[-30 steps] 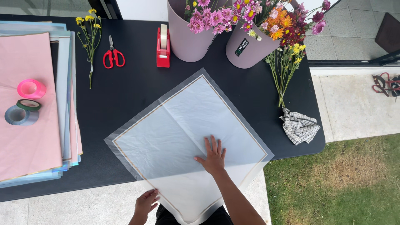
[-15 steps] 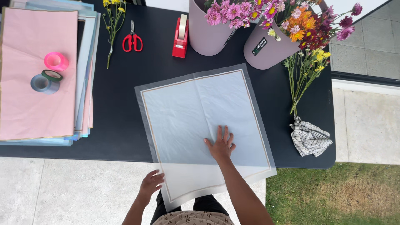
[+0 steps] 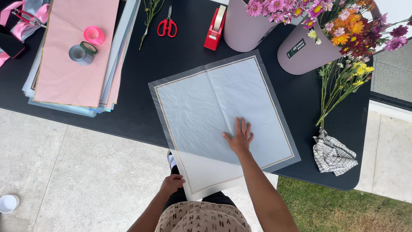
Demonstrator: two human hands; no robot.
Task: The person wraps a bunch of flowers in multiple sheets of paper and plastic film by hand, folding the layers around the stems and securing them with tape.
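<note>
A translucent wrapping sheet (image 3: 219, 116) with a thin gold border lies spread over the near edge of the black counter (image 3: 141, 116), its nearest corner hanging past the edge. The right hand (image 3: 239, 138) rests flat on the sheet with fingers spread, pinning it down; the left hand (image 3: 171, 184) is curled at the overhanging corner, but whether it pinches the sheet I cannot tell. The step in hand looks like squaring and smoothing the sheet. The next move probably calls for sliding it fully onto the counter without creasing. Loose flower stems (image 3: 339, 86) lie near the right edge, scissors (image 3: 167, 25) at the far edge.
</note>
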